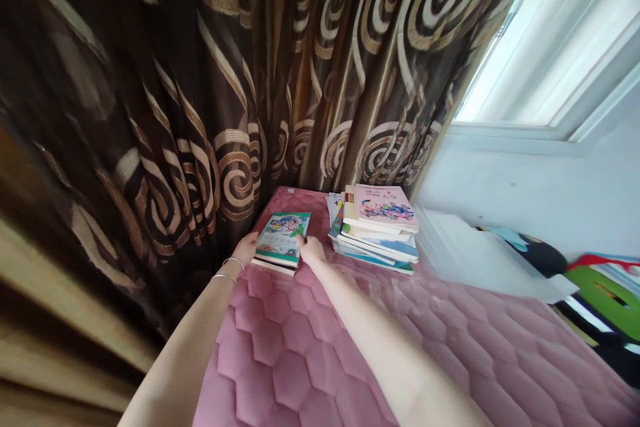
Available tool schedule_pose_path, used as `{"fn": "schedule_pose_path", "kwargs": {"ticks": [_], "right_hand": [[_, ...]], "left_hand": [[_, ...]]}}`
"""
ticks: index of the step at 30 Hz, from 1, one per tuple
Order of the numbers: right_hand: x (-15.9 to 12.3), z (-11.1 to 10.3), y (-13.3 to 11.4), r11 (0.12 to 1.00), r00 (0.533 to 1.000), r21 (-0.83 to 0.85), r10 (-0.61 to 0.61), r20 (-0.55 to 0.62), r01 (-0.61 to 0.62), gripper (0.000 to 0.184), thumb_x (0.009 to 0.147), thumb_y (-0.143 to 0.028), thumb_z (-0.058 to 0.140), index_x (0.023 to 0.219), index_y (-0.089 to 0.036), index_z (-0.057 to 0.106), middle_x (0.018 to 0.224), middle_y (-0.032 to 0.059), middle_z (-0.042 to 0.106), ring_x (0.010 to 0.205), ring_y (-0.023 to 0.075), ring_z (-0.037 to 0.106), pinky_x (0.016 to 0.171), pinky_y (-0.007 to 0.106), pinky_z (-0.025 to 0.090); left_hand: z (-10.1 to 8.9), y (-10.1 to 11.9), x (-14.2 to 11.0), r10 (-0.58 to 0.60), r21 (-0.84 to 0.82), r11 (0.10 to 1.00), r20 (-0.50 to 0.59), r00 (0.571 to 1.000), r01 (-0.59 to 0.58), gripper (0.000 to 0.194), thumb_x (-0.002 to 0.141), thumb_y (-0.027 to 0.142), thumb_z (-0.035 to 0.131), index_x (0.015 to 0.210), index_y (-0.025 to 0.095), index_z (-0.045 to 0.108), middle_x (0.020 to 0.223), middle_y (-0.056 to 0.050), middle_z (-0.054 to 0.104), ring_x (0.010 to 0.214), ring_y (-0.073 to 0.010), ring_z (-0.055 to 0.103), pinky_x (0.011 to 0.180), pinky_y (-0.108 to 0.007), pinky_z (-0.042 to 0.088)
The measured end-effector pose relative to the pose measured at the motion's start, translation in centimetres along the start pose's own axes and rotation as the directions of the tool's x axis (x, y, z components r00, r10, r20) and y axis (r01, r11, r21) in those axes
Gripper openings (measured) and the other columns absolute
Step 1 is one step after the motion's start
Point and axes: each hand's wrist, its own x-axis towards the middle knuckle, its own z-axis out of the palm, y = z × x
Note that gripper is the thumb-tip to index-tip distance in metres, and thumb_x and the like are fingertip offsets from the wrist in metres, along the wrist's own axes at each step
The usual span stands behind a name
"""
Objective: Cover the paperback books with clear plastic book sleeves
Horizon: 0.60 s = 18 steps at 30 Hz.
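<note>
Head view: your left hand (246,249) and right hand (312,250) flank a small pile of books, the green-covered book (281,238) uppermost, lying flat on the pink quilted surface (300,347) close to the patterned curtain (235,147). Right thumb (301,240) laps the cover's right edge; left hand meets the left edge. The other fingers are largely hidden along the sides; you cannot tell from here whether they grip the pile or only steady it. Pale page edges show below the top book, on your side. Right of your right hand, apart from the pile, stands a taller stack (375,250), sides ragged, a pink-covered book (384,205) on top. Step in hand reads as two-handed control of the small pile. The next move seems to call for even pressure from both sides, since the loose covers could slide apart.
</note>
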Motion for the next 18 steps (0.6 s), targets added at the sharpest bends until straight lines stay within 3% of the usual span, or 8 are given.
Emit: {"fn": "schedule_pose_path", "kwargs": {"ticks": [5, 10, 18], "right_hand": [[0.1, 1.1, -0.2, 0.997, 0.997, -0.008, 0.071, 0.007, -0.071, 0.035, 0.093, -0.038, 0.046, 0.092, -0.010, 0.067, 0.085, 0.0165, 0.073, 0.080, 0.0223, 0.070, 0.064, 0.025, 0.049], [-0.3, 1.1, -0.5, 0.997, 0.997, -0.018, 0.073, -0.036, -0.073, 0.033, 0.093, -0.037, 0.046, 0.105, -0.010, 0.061, 0.094, 0.0170, 0.072, 0.083, 0.0225, 0.070, 0.067, 0.026, 0.049], [-1.1, 0.7, -1.0, 0.998, 0.997, -0.057, 0.028, -0.073, -0.032, 0.025, 0.091, -0.034, 0.051, 0.097, -0.014, 0.064, 0.097, 0.0170, 0.072, 0.093, 0.0261, 0.067, 0.073, 0.028, 0.047]], "left_hand": [[-1.3, -1.4, -0.2, 0.060, -0.031, 0.998, 0.060, 0.996, -0.058, 0.036, 0.078, 0.016, 0.054, 0.112, 0.011, 0.065, 0.124, -0.009, 0.064, 0.119, -0.0197, 0.056, 0.104, -0.031, 0.040], [-2.2, -1.9, -1.3, 0.100, -0.008, 0.995, 0.115, 0.988, -0.099, 0.040, 0.070, 0.016, 0.062, 0.110, 0.015, 0.068, 0.117, -0.006, 0.069, 0.111, -0.0218, 0.061, 0.101, -0.032, 0.043], [-2.7, -1.6, -3.3, 0.153, 0.099, 0.981, 0.132, 0.979, -0.166, 0.050, 0.065, 0.010, 0.066, 0.114, 0.018, 0.066, 0.115, -0.005, 0.069, 0.102, -0.0212, 0.065, 0.097, -0.032, 0.047]]}}
